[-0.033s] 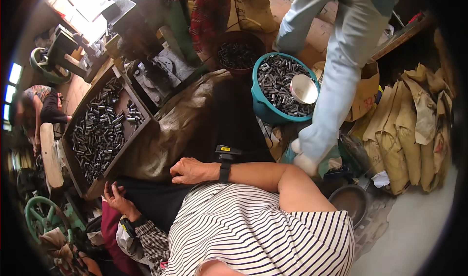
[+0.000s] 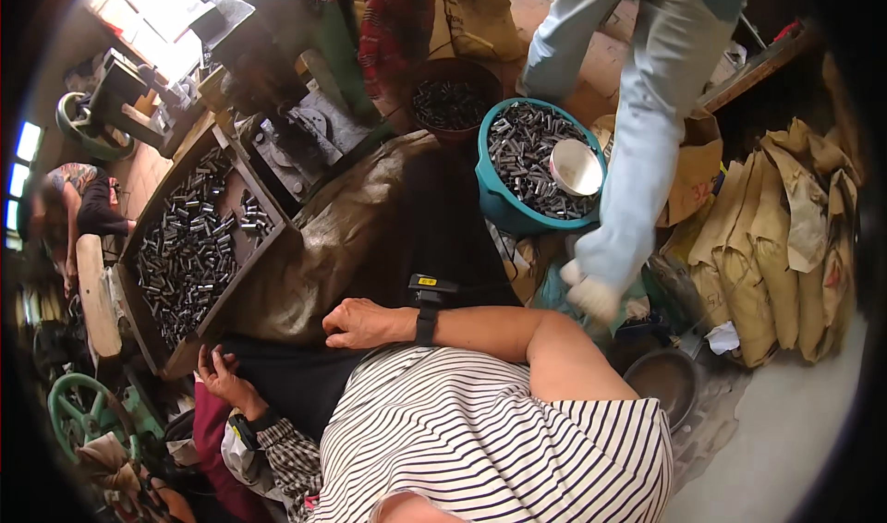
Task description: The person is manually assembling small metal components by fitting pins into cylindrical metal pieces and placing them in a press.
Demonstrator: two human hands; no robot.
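My right hand [image 2: 368,323] rests over my dark-clothed lap, its fingers curled into a loose fist with nothing showing in it. A black band with a small device [image 2: 430,292] is strapped round that wrist. Beside the lower corner of a tray, my left hand [image 2: 227,381] lies with fingers bent but apart, holding nothing. The wooden tray [image 2: 285,246] carries many short dark metal cylinders [image 2: 189,255]. Neither hand touches the cylinders.
A teal tub [image 2: 499,213] of similar cylinders holds a white bowl [image 2: 575,167]. Over its near right side, a co-worker's gloved hand [image 2: 593,297] reaches down. A dark machine [image 2: 286,126] stands beyond the tray. Brown paper sacks [image 2: 739,255] and a dark round pan [image 2: 661,384] lie right.
The co-worker's gloved hand and sleeve have shifted slightly to the right. Both my hands stay in place.
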